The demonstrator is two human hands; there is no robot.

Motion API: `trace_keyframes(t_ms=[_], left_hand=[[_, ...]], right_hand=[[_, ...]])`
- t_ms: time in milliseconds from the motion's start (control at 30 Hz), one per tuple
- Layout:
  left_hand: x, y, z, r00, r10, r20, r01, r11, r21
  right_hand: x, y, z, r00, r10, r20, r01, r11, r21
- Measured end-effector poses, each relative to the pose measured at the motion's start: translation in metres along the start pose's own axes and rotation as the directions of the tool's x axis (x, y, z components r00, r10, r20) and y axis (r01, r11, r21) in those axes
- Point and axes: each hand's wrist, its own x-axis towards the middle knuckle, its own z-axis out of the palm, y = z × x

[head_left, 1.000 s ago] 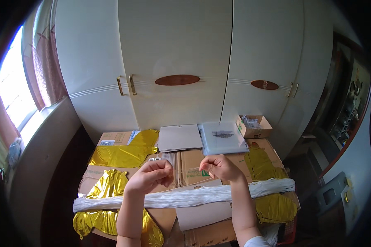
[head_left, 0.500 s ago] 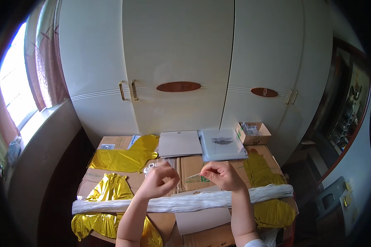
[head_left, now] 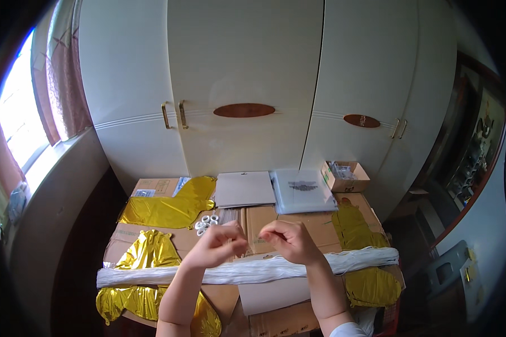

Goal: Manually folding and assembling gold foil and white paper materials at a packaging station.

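Both of my hands hover over the middle of a cardboard-covered table, a small gap apart. My left hand [head_left: 218, 246] is closed, fingers curled toward the right. Opposite it, my right hand [head_left: 289, 241] pinches thumb and forefinger together. Whatever either hand holds is too small or hidden to make out. Below them a long bundle of white strands [head_left: 275, 271] lies across the table, passing under my forearms. Behind my left hand sit several small white rings or rolls [head_left: 206, 223]. A pale grey sheet [head_left: 275, 295] lies between my forearms.
Flat gold foil balloons [head_left: 163, 211] lie at left, with another [head_left: 354, 227] at right. Toward the back are grey card sheets [head_left: 244, 189], a stack of clear plastic bags [head_left: 303, 192] and a small open carton [head_left: 346, 176]. A white wardrobe [head_left: 244, 56] stands behind the table.
My hands have drawn a little closer together. The thin pale piece seen at my right fingertips before no longer shows. The view has shifted slightly.
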Motion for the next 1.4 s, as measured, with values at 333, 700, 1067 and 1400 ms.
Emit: trace_keyframes(t_ms=[333, 700, 1067, 1400], left_hand=[[0.005, 0.003, 0.007, 0.983, -0.09, -0.157, 0.142, 0.921, 0.363], [-0.055, -0.113, 0.05, 0.94, -0.212, -0.267, 0.157, 0.965, -0.211], [-0.085, -0.093, 0.057, 0.966, -0.229, -0.124, 0.205, 0.962, -0.178], [-0.073, -0.077, 0.06, 0.986, -0.017, -0.168, 0.104, 0.845, 0.525]], right_hand=[[-0.001, 0.002, 0.01, 0.995, 0.054, 0.082, -0.04, 0.984, -0.171], [-0.074, 0.099, 0.073, 0.984, 0.176, -0.039, -0.18, 0.963, -0.199], [-0.092, 0.082, 0.053, 0.999, -0.028, 0.042, 0.029, 0.999, -0.039], [-0.095, 0.07, 0.054, 0.981, 0.059, 0.185, -0.092, 0.98, 0.175]])
